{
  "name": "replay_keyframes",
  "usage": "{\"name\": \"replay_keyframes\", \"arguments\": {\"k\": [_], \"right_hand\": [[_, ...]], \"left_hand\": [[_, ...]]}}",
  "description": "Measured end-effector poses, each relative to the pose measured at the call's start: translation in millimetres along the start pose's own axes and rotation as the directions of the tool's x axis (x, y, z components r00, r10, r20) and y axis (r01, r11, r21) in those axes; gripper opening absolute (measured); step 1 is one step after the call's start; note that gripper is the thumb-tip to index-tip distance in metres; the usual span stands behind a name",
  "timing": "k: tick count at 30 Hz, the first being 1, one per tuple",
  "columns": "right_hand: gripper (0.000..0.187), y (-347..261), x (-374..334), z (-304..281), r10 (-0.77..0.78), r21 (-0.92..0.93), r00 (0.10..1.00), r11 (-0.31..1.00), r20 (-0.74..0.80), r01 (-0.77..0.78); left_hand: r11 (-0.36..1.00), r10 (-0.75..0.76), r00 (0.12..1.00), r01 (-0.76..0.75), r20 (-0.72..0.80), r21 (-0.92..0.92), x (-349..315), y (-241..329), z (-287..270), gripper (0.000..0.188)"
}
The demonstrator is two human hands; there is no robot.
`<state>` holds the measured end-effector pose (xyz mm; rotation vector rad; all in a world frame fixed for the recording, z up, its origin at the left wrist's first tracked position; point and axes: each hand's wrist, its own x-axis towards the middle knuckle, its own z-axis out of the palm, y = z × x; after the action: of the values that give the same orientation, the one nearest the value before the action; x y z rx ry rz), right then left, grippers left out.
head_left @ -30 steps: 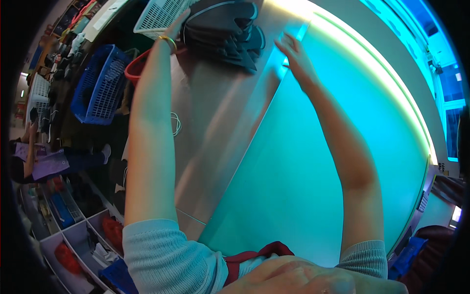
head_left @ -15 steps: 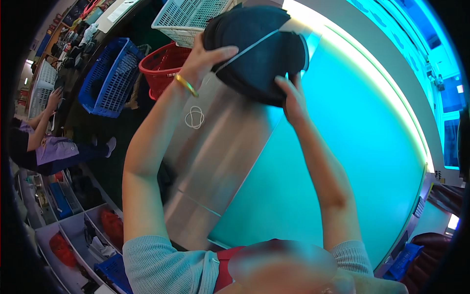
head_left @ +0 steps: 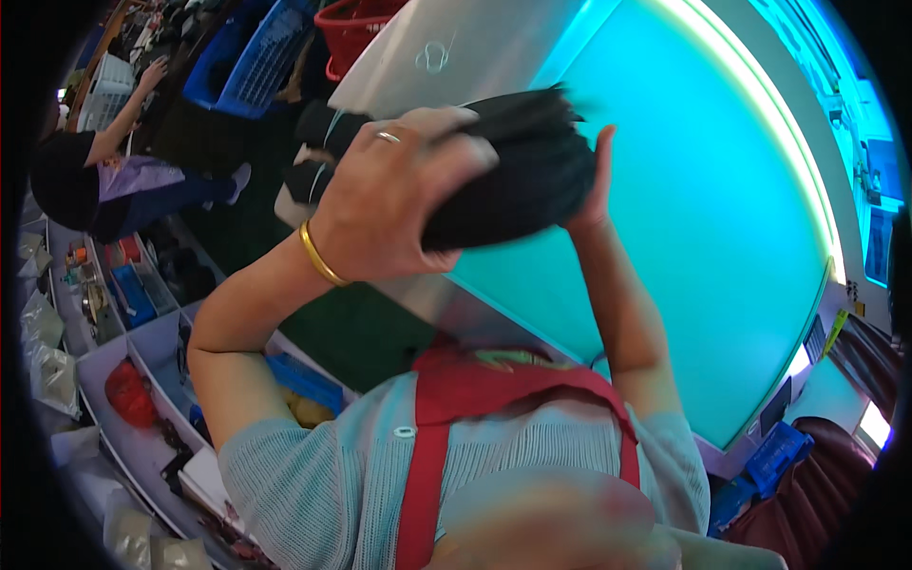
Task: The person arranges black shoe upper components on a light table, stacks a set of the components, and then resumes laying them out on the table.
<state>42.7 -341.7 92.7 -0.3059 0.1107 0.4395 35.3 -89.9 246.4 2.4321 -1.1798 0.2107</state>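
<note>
Between my two hands, over the near left part of the table, is a thick stack of thin black pieces (head_left: 522, 171), blurred by motion at its far right corner. My left hand (head_left: 385, 190), with a ring and a gold bangle, grips the stack's left end, closed with thumb below and fingers over the top. At the right end my right hand (head_left: 591, 195) holds the stack, its thumb raised and its other fingers hidden behind the pieces. Just beyond my left wrist lie a black banded bundle (head_left: 331, 127) and a second one (head_left: 306, 180), partly covered by my hand.
A loop of white cord (head_left: 432, 58) lies on the pale table strip, beside a glowing cyan surface (head_left: 703, 237). A red basket (head_left: 356, 38) and a blue crate (head_left: 249, 66) stand at far left. Compartmented trays (head_left: 157, 351) are left of me; another person (head_left: 114, 185) works beyond them.
The stack has come down and nearer to me and has been turned, so its layered edges now show instead of its banded flat face. My left hand has shifted over its left end.
</note>
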Motion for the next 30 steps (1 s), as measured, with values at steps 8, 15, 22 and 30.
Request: {"name": "replay_keyframes", "arguments": {"k": [8,15,22,30], "right_hand": [[0.053,63.2,-66.0,-46.9,0.139,-0.691,0.974,0.688,-0.176,-0.223],[0.032,92.0,-79.9,23.2,-0.034,-0.596,0.764,-0.648,0.645,0.474],[0.007,117.3,-82.6,14.6,0.141,-0.451,0.821,-0.778,0.553,0.437],[0.024,94.5,-75.4,77.8,0.316,-0.945,0.949,-0.31,-0.004,0.099]], "left_hand": [[0.879,0.32,0.914,-0.385,0.251,0.28,-208.8,9.3,112.7,0.054],[0.166,-0.944,0.33,0.515,0.016,-0.841,-254.4,55.4,176.7,0.072],[-0.459,-0.737,0.305,0.429,0.603,-0.778,-195.7,46.7,137.3,0.061],[-0.058,-0.773,0.537,0.471,0.338,-0.88,-183.5,51.5,171.8,0.095]]}}
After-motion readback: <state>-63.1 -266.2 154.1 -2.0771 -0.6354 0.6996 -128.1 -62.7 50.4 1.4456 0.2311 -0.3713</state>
